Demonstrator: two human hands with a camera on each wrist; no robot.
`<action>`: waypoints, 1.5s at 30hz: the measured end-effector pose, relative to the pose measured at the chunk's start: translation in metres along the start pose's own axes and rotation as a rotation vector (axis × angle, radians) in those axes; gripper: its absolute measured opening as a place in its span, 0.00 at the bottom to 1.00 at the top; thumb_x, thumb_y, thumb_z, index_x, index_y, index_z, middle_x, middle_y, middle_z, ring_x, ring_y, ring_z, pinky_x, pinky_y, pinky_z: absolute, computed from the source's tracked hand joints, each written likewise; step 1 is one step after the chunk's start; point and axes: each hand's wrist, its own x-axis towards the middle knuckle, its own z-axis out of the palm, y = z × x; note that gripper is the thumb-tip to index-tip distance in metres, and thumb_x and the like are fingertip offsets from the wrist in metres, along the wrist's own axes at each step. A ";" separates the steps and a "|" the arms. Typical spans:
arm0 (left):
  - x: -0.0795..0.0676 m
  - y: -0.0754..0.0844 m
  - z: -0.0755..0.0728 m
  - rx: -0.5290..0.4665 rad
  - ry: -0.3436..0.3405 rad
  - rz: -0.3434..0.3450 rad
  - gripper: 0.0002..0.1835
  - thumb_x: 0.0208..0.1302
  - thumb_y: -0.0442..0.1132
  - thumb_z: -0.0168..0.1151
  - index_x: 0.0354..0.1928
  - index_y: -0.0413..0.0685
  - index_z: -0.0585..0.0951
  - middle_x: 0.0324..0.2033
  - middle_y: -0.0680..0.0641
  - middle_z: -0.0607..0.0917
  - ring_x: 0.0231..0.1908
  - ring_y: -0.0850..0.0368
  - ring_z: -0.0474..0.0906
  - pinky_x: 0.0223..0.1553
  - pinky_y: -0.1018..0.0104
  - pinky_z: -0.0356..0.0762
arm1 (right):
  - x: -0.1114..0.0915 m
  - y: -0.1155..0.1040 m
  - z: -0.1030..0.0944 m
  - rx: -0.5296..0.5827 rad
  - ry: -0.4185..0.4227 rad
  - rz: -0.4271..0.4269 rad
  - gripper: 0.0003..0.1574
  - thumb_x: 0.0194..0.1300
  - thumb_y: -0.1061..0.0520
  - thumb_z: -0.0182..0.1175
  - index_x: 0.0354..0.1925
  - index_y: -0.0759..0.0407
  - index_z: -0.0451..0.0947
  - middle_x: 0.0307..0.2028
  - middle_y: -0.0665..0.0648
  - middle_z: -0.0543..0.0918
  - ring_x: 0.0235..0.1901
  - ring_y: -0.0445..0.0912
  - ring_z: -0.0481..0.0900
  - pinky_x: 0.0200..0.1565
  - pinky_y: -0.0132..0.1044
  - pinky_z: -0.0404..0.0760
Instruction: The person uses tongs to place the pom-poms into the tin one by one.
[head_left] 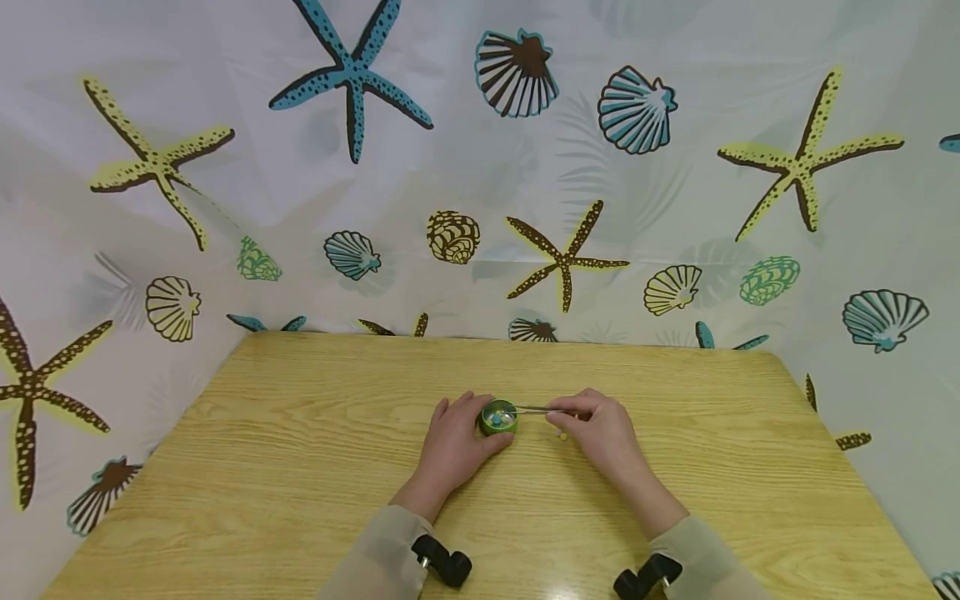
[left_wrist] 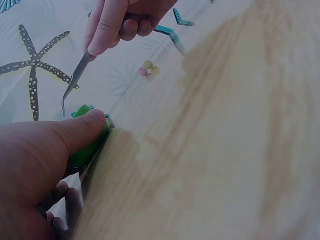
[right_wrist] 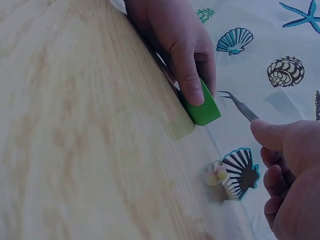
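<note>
My left hand (head_left: 452, 446) holds a small round green cup (head_left: 491, 428) on the table, thumb on the near side and fingers round the left. Inside the cup lie several small beads (head_left: 498, 417), blue and yellow among them. With thumb and fingers my right hand (head_left: 606, 432) pinches metal tweezers (head_left: 534, 409), whose bent tips reach over the cup's opening. In the right wrist view the tweezer tips (right_wrist: 226, 94) stand slightly apart, and no bead shows between them. Several pink and yellow beads (left_wrist: 148, 70) rest on the table, partly hidden below the right hand in the head view.
A wood-grain table (head_left: 300, 467) spreads beneath both hands. Behind it and at the sides hangs a white cloth (head_left: 450, 167) printed with starfish and shells. Each sleeve carries a black wrist mount (head_left: 442, 562).
</note>
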 end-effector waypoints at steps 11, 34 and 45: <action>-0.001 -0.001 -0.001 0.002 0.006 0.005 0.36 0.70 0.53 0.80 0.71 0.41 0.81 0.69 0.37 0.83 0.78 0.36 0.69 0.84 0.34 0.49 | -0.002 -0.002 -0.002 0.026 0.011 0.016 0.06 0.72 0.54 0.78 0.46 0.49 0.97 0.37 0.48 0.87 0.33 0.47 0.76 0.32 0.35 0.74; 0.000 -0.001 0.002 0.007 0.006 0.006 0.36 0.69 0.53 0.80 0.71 0.41 0.82 0.69 0.38 0.83 0.78 0.37 0.69 0.84 0.35 0.49 | -0.015 0.017 -0.042 0.058 0.020 0.069 0.11 0.73 0.52 0.77 0.51 0.51 0.96 0.44 0.52 0.90 0.41 0.49 0.81 0.39 0.34 0.81; 0.001 0.001 0.002 0.001 0.000 -0.006 0.36 0.70 0.53 0.80 0.72 0.41 0.81 0.70 0.37 0.83 0.79 0.37 0.68 0.84 0.36 0.48 | -0.028 0.027 -0.066 -0.005 -0.015 0.082 0.11 0.74 0.52 0.76 0.52 0.52 0.96 0.45 0.52 0.90 0.44 0.48 0.82 0.43 0.34 0.82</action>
